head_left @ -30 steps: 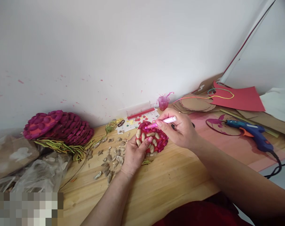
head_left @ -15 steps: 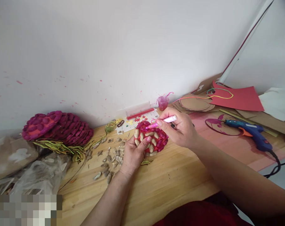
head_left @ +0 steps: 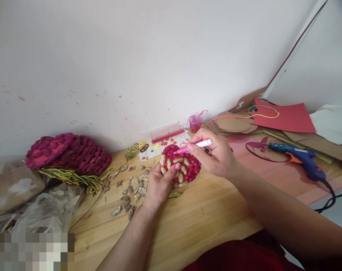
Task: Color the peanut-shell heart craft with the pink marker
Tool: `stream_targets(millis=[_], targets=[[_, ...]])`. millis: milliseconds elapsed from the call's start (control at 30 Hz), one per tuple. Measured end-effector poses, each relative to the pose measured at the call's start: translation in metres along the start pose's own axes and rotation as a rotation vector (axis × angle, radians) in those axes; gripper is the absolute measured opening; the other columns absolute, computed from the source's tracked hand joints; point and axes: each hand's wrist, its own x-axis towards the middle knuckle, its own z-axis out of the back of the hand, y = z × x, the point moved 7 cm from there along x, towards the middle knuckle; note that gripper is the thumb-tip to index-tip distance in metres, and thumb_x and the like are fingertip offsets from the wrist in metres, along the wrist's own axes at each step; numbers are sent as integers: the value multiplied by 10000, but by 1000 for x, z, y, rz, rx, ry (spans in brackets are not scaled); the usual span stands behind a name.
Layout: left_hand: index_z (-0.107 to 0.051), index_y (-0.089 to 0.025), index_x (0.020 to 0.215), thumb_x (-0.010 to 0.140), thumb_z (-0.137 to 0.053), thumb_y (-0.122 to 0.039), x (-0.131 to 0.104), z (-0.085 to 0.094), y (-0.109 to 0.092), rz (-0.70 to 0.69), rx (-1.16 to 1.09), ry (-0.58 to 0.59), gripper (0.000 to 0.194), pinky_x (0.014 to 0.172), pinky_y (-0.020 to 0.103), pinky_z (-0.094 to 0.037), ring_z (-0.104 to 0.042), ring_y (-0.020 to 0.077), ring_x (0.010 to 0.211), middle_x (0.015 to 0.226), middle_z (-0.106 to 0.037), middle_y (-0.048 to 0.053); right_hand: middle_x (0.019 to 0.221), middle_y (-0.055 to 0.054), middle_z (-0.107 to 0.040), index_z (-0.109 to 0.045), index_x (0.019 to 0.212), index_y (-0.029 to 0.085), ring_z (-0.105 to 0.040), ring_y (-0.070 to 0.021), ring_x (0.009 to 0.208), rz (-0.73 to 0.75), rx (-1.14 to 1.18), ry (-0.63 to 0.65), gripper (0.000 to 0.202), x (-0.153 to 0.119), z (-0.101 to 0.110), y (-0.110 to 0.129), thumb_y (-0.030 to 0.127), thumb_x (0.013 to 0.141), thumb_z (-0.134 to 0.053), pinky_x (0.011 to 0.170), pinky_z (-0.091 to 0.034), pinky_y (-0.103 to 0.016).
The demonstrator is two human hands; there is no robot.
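A round red disc (head_left: 173,169) covered with peanut shells is held above the wooden table by my left hand (head_left: 162,182), thumb on its face and fingers behind. Shells along its far and right side are painted magenta; those at the left and middle are bare tan. My right hand (head_left: 213,152) pinches a white-handled paintbrush (head_left: 203,143), whose magenta-wet tip touches the shells at the disc's far edge. Just beyond stands a small clear cup (head_left: 195,123) with magenta paint. Loose peanut shells (head_left: 128,199) lie scattered left of my left hand.
At the left, several magenta shell-covered discs (head_left: 66,152) are stacked with green-yellow cords (head_left: 75,178). A plastic bag (head_left: 46,209) sits nearer. A blue glue gun (head_left: 303,160), red paper (head_left: 284,116) and cardboard discs (head_left: 233,123) lie right. Star stickers (head_left: 162,145) lie near the wall.
Hardly anything differs. The view has shifted very slightly, and the brush tip stays at the disc's far edge while both hands keep their holds.
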Motion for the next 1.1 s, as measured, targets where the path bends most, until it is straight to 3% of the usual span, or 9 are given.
stream_targets(millis=[300,567,867,1100], targets=[[-785,-173,1095,697,-912,-455,-1,3,2,15,-10,-26,503,740,337,-602,-749,220,779,924,-805,72,683,16,-609,-600,851,205,-504,-116,587,-22,-77,10,128,0,-1,-3,257,961,-639,552,-375,-253],[-766,-176,1118,748,-888,-408,0,2,2,5,-31,-5,453,731,319,-598,-737,197,752,884,-796,55,755,9,-654,-620,888,190,-527,-100,603,60,-23,47,71,2,-5,5,209,955,-630,580,-402,-247],[-771,-159,1026,716,-900,-436,0,5,3,20,-8,-42,435,669,308,-591,-720,186,670,819,-785,45,756,-5,-680,-627,885,197,-563,-119,635,82,-12,56,72,1,-6,9,212,956,-628,594,-421,-261],[-782,-172,994,689,-916,-445,0,2,3,33,-14,-30,430,698,320,-596,-735,205,715,826,-788,49,734,11,-649,-611,846,203,-540,-117,618,38,-64,31,95,0,-4,6,197,937,-639,602,-414,-266]])
